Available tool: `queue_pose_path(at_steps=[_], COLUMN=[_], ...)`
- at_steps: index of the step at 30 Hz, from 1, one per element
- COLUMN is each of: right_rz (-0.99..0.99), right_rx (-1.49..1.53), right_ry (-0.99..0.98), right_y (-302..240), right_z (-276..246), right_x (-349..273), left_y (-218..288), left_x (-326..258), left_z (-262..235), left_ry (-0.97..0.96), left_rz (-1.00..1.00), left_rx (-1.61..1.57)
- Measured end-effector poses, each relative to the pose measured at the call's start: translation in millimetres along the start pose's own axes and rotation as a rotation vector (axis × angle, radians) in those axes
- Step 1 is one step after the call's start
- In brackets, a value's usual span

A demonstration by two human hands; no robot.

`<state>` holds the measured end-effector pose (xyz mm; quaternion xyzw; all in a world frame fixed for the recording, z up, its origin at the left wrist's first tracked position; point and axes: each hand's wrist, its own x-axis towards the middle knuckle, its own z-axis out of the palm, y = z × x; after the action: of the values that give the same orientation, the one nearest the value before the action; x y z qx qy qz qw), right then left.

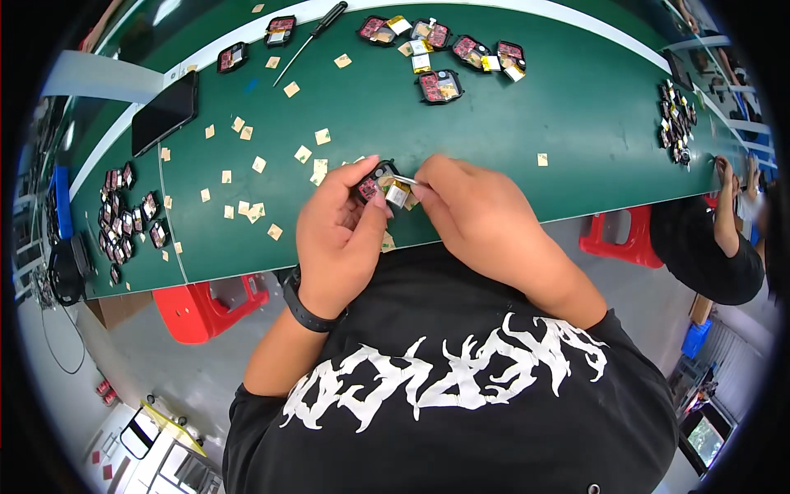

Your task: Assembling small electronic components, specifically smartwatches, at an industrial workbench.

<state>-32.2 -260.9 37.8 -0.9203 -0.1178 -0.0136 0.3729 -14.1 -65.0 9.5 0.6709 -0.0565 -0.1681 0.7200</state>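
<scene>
My left hand [341,226], a dark band at its wrist, is closed round the edge of a small black device housing [364,191]. A red circuit board shows inside it, and a silver battery pack [397,195] with yellow tape sits at its right side. My right hand [473,193] pinches a slim metal tool, which looks like tweezers [405,179], its tip over the housing. The fingers hide most of this tool. Pale square adhesive pads [321,165] lie on the green table just beyond my left hand.
Several similar housings with batteries [439,86] lie at the far side. More are heaped at the left [123,218] and far right [676,123]. A screwdriver [311,41] and a black tablet-like slab [164,114] lie at the far left. Red stools [185,313] stand below the edge; another person [708,239] sits right.
</scene>
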Motion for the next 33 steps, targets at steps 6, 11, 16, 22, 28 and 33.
queue_pose_path(at_steps=[6, 11, 16, 22, 28, 33], right_rz=[0.038, 0.088, 0.103, 0.379, 0.375, 0.025], right_rx=[-0.069, -0.075, 0.037, 0.434, 0.739, 0.271], right_ry=[0.023, 0.043, 0.041, -0.069, 0.098, 0.101], right_y=[-9, -12, -9, -15, -12, -11], right_z=[7, 15, 16, 8, 18, 16], right_x=[-2, -3, 1, 3, 0, 6], left_y=[-7, -4, 1, -1, -1, 0], left_x=[-1, 0, 3, 6, 4, 2], left_z=[-2, -3, -4, -15, -10, -10], left_ry=[0.0, 0.009, 0.003, -0.03, 0.016, -0.017], left_rz=[0.06, 0.057, -0.014, -0.072, -0.019, 0.01], left_rx=[0.117, 0.142, -0.046, -0.262, -0.286, -0.221])
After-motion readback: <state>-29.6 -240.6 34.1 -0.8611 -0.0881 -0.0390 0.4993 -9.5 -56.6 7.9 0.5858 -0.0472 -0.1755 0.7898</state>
